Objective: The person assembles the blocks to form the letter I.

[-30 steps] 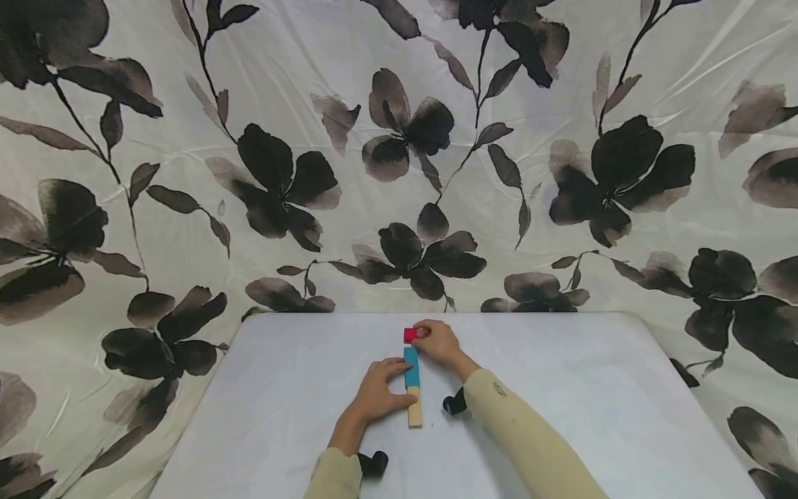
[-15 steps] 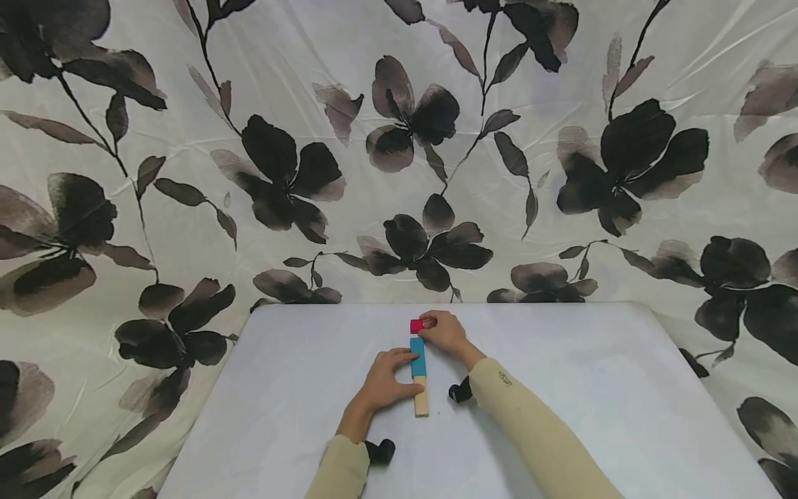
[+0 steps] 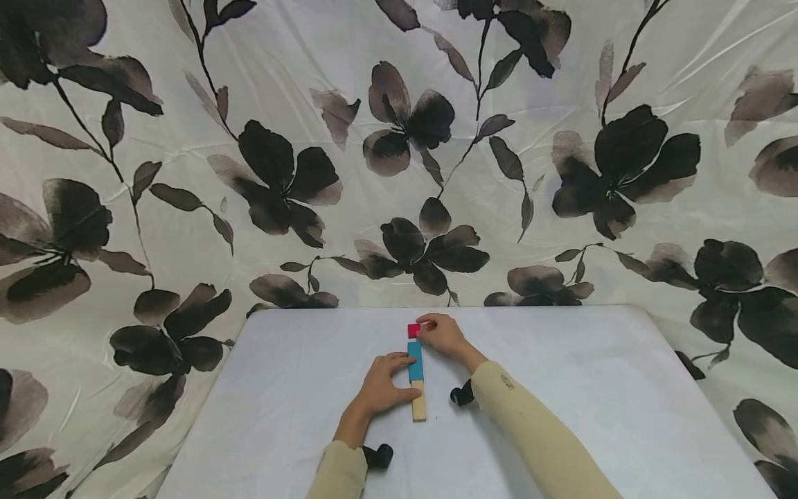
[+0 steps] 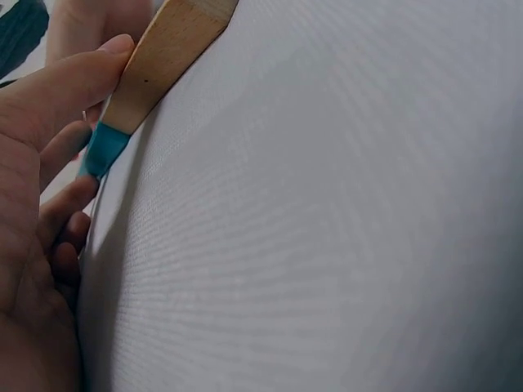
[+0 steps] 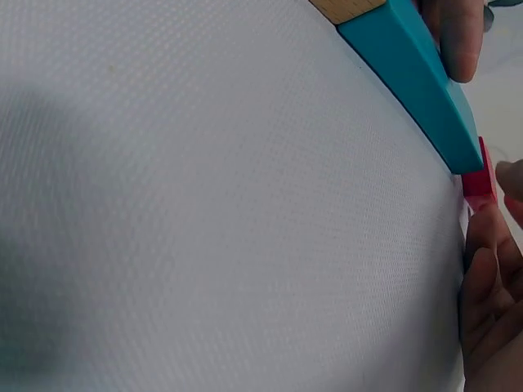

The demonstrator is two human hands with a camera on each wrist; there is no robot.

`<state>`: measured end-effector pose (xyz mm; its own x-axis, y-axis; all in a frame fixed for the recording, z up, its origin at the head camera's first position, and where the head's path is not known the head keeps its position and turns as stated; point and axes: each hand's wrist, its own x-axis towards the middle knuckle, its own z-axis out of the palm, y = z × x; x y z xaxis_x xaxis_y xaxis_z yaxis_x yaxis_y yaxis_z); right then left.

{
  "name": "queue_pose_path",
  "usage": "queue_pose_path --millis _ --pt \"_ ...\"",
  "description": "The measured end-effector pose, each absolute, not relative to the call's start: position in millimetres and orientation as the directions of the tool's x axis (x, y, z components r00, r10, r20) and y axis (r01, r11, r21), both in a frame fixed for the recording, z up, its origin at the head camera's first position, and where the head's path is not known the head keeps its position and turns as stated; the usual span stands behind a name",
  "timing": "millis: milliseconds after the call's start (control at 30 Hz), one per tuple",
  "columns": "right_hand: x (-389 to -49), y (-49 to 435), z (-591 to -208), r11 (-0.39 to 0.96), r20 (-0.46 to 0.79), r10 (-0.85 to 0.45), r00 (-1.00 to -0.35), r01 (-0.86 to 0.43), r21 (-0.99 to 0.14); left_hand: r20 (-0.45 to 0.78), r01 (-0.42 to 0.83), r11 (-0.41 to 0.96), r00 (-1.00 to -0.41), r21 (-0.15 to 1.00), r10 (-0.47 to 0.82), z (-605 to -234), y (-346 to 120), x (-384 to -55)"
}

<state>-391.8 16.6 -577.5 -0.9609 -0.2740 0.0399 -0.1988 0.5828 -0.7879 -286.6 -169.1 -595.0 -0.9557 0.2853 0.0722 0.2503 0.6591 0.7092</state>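
Three blocks lie in a line on the white table (image 3: 536, 430): a natural wood block (image 3: 419, 405) at the near end, a blue block (image 3: 415, 362) in the middle and a small red block (image 3: 413, 331) at the far end. My left hand (image 3: 379, 386) is on their left side, thumb against the wood block and a fingertip on top of the blue block. My right hand (image 3: 444, 335) holds the red block from the right with thumb and finger; the right wrist view only partly shows that hold. A thin pale strip shows between red and blue in the head view.
Black wrist-worn devices (image 3: 379, 457) show under both wrists. The table's far edge runs just behind the red block. A white cloth (image 3: 349, 208) with dark flowers hangs behind the table.
The whole view shifts slightly as the head moves. Both hands stay at the blocks; the right fingertips sit slightly farther toward the red block's right side. The row itself looks about the same.
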Motion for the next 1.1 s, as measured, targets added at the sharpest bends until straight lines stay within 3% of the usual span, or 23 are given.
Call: queue_pose_path --millis 1100 --pt "-394.0 15.0 -582.4 0.631 0.046 -0.263 -0.964 -0.208 -0.747 0.057 0.233 0.656 -0.959 0.718 0.279 -596.5 -169.3 -286.5"
